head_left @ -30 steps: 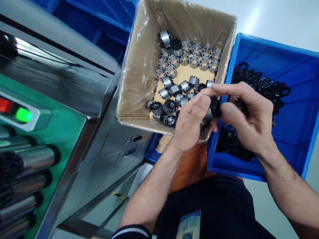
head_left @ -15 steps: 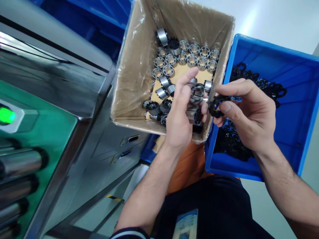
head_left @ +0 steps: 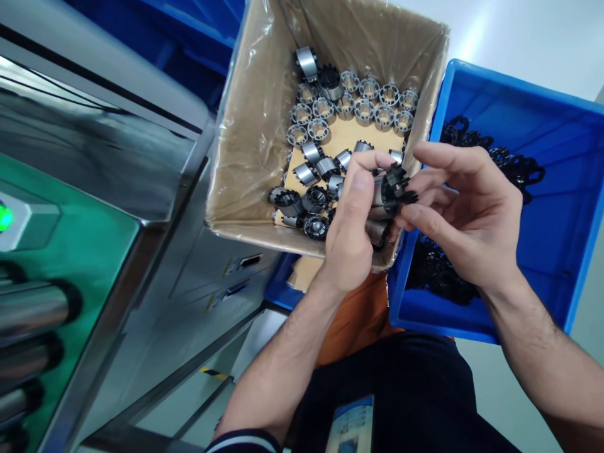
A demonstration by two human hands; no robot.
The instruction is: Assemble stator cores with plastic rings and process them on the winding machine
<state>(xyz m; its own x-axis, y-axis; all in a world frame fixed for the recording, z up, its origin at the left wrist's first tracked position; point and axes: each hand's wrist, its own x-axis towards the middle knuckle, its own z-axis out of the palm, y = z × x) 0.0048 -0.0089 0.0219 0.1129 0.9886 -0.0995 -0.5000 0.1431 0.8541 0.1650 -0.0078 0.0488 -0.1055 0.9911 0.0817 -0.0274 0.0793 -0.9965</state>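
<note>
Cores [head_left: 306, 173] by the box's [head_left: 255, 145] near edge wear rings [head_left: 289, 201]; farther ones mostly don't. Left hand [head_left: 352, 229] grips a ringed core [head_left: 379, 191], right hand [head_left: 476, 207] half-open at its end.

White glare on the pale surface [head_left: 514, 38], upper right

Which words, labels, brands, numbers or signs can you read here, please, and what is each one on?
No text can be read.
Card-like item against the dark clothing: its print is too small and blurred to make out.

Tan sheet [head_left: 361, 133] (probably cardboard), metal rings [head_left: 326, 167]
</note>
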